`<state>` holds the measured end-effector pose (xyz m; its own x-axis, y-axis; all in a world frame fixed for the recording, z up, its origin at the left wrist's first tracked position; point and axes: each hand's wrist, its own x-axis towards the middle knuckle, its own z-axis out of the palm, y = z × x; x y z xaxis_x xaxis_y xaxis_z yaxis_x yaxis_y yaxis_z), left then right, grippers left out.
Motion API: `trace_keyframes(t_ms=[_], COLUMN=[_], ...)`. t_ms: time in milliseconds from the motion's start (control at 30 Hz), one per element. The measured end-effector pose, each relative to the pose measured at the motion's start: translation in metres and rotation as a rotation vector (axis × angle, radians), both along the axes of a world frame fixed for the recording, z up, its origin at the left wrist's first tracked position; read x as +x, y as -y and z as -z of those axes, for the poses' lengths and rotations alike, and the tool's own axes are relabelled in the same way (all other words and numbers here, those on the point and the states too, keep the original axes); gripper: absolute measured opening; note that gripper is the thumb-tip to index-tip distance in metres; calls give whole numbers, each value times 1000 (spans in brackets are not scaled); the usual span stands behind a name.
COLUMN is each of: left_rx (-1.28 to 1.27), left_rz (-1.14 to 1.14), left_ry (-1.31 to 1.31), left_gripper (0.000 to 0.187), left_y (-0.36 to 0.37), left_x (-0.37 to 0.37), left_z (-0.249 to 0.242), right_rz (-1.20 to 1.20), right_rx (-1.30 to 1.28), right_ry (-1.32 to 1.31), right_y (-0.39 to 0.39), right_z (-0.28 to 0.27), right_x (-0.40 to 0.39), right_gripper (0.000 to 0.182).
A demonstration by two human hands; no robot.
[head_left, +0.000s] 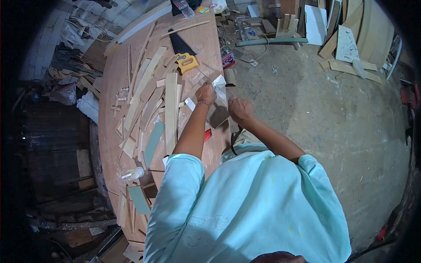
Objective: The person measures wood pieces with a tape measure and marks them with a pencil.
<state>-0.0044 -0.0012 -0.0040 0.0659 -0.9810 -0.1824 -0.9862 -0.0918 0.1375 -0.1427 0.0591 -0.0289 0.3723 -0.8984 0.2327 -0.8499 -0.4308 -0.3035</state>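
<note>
Curls left hand [205,94] and right hand [240,110] near tabletop's [208,44] right edge; cannot tell fingers' grip; likely positioning, next needs steadiness.

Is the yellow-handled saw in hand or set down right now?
Set down: the saw lies on the table, with the left hand and right hand both apart from it.

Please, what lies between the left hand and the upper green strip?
In the head view, pale wood and a small white piece lie between the left hand and the green strip.
</note>
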Motion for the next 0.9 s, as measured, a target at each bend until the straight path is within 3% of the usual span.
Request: trace_keyframes(t_ms=[200, 267, 367, 700, 900], left_rx=[-46, -38, -21, 3, -10], left_rz=[17, 3, 6, 14, -3], left_ry=[-7, 2, -7, 24, -1], left_gripper=[29, 30, 29, 28, 30], left_y=[1, 1, 1, 2, 4], left_x=[2, 1, 1, 1, 2], left_z=[2, 2, 1, 1, 4], right_rz=[134, 30, 67, 81, 4], right_rx=[214, 49, -89, -21, -232], right_ry=[181, 143, 97, 99, -126], right_y=[25, 22, 19, 20, -7], right_z=[6, 6, 11, 17, 11], right_x=[23, 17, 18, 18, -12], right_gripper=[19, 21, 21, 10, 9])
